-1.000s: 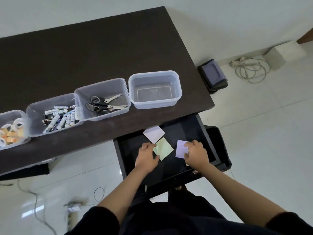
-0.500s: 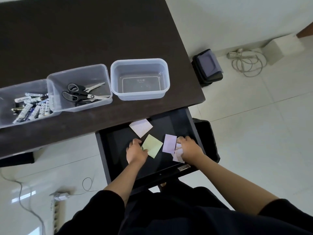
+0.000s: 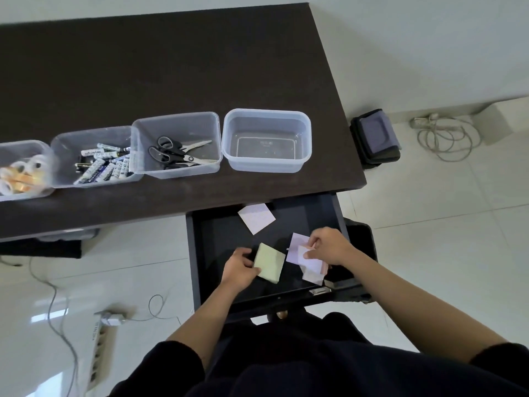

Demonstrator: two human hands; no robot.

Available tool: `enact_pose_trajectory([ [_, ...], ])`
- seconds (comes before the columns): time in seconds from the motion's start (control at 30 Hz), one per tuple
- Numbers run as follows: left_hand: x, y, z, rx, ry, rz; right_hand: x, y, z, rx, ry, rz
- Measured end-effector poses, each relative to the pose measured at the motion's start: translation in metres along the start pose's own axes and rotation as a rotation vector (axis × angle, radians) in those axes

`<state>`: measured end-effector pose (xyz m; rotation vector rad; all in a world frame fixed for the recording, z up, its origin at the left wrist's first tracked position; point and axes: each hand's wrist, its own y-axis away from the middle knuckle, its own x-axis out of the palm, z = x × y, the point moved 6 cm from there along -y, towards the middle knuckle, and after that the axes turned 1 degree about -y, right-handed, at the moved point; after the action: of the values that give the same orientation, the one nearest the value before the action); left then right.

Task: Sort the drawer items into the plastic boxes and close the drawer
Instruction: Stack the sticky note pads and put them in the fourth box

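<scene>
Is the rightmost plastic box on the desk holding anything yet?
Empty. The rightmost box shows only its bare clear bottom; the sticky-note pads are in the open drawer, in the left hand and right hand.

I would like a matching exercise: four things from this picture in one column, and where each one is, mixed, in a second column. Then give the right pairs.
Things:
1. scissors
2. batteries
3. green note pad
4. white note pad

Places:
A. lying untouched at the back of the open drawer
B. in the left hand
C. second box from the right
D. box left of the scissors

Pairs: 1-C, 2-D, 3-B, 4-A
</scene>
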<state>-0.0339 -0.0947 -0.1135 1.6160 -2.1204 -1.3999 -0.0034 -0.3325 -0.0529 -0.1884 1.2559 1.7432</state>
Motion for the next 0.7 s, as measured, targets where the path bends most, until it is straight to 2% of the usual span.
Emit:
enact_pose_trajectory([
  [0.23,-0.007,0.016,-0.001,0.05,0.122,0.017,0.011,0.008,0.012,0.001,-0.252,-0.063],
  [0.53,0.0,0.036,-0.01,0.043,0.262,0.053,0.024,0.016,0.027,-0.012,-0.339,-0.157],
  [0.7,0.006,0.046,-0.023,0.114,0.31,0.085,0.034,0.023,0.045,-0.066,-0.395,-0.227],
])
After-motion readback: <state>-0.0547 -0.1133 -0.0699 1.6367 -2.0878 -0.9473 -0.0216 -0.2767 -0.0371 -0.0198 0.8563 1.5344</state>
